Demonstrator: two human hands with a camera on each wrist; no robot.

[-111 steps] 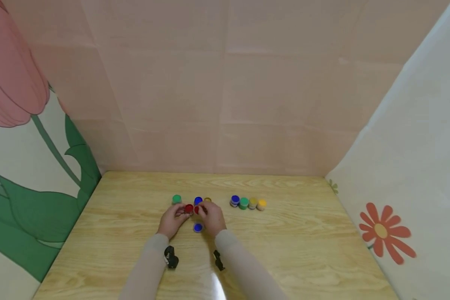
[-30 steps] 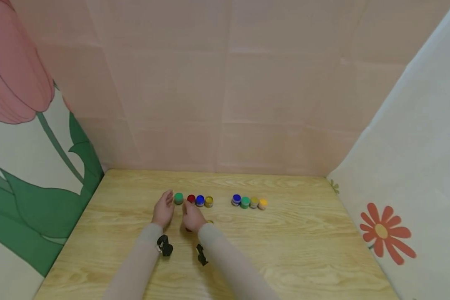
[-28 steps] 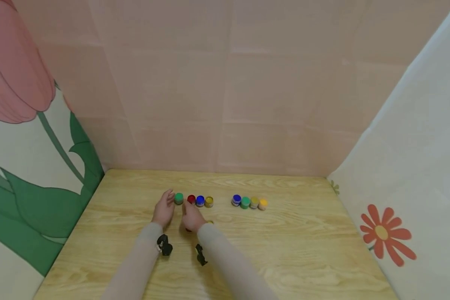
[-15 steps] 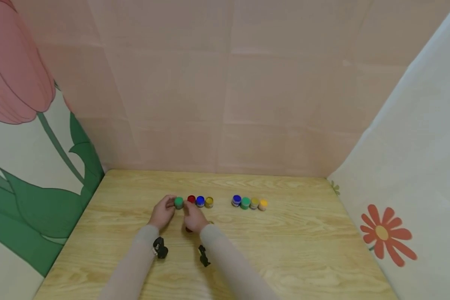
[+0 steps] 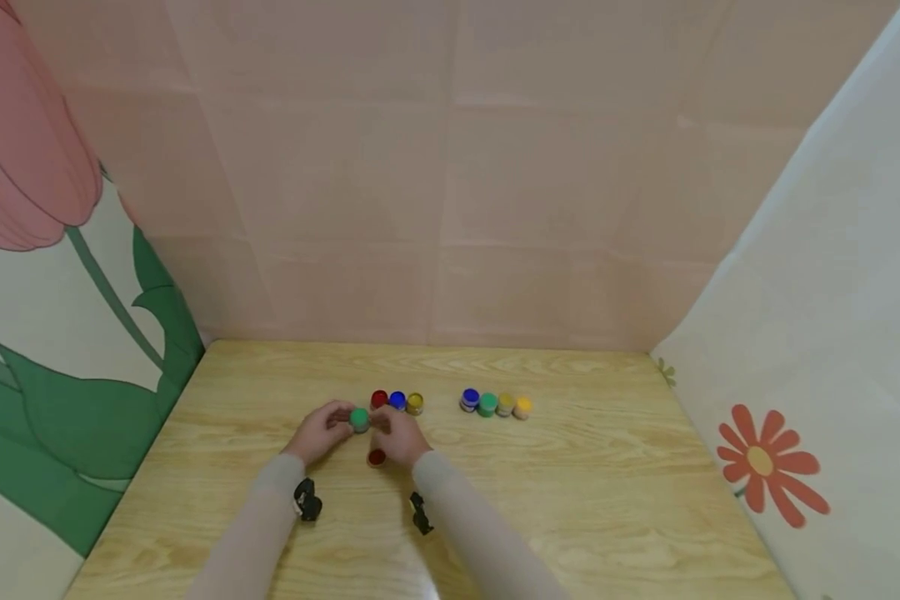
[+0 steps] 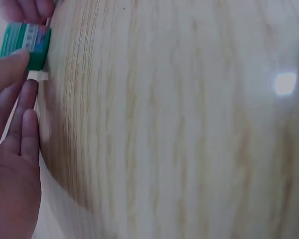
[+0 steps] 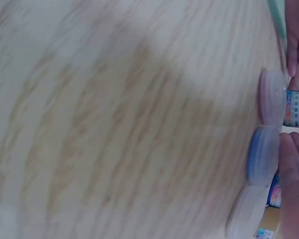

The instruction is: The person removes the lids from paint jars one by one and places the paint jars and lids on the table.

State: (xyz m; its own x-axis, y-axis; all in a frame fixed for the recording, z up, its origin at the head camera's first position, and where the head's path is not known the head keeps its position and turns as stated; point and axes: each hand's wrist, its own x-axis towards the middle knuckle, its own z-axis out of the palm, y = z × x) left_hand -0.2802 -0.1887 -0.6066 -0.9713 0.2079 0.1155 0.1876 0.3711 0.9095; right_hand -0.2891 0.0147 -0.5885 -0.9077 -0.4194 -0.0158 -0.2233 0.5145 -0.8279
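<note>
In the head view my left hand [image 5: 321, 432] grips a small green paint jar [image 5: 359, 419] at its side. My right hand [image 5: 400, 435] has its fingertips at the jar's other side, bent against it. The left wrist view shows the green jar [image 6: 26, 44] with a printed label, between the left thumb and the other hand's curled fingers. A red lid [image 5: 376, 457] lies on the table below the right hand. The right wrist view has a reddish lid [image 7: 272, 97], a blue lid [image 7: 263, 155] and a pale lid [image 7: 246, 211] in a line beside the right hand.
Behind the hands stand a red jar [image 5: 378, 398], a blue jar [image 5: 397, 400] and a yellow jar [image 5: 415, 403]. Farther right, a second row holds a blue jar [image 5: 470, 400], a green-lidded jar [image 5: 488, 405], a dull yellow jar [image 5: 506, 405] and an orange-yellow jar [image 5: 522, 407].
Earlier my hands held the red jar and its lid; the red jar now stands beside the blue one. My left hand has taken the green jar and brought it nearer; both hands meet at it.
</note>
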